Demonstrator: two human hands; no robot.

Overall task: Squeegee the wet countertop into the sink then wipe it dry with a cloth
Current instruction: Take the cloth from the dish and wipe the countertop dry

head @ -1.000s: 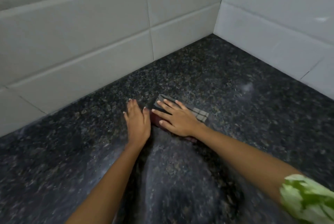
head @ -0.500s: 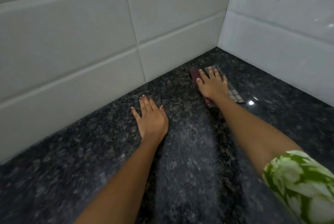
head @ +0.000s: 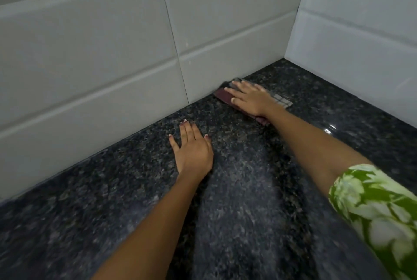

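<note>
folded checked cloth [head: 281, 101] flat on granite countertop [head: 237, 223], far end touching tiled back wall [head: 90, 54], long axis along wall toward corner; right hand [head: 250, 99] pressed on top, fingers spread flat; left hand [head: 194, 151] nearer body, splayed flat on bare stone, well apart from cloth

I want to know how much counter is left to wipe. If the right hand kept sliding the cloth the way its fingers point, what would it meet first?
The tiled back wall. The right hand presses the cloth flat, fingers aimed up-left; the cloth's far edge looks about at the wall's base already, though depth is unclear.
</note>
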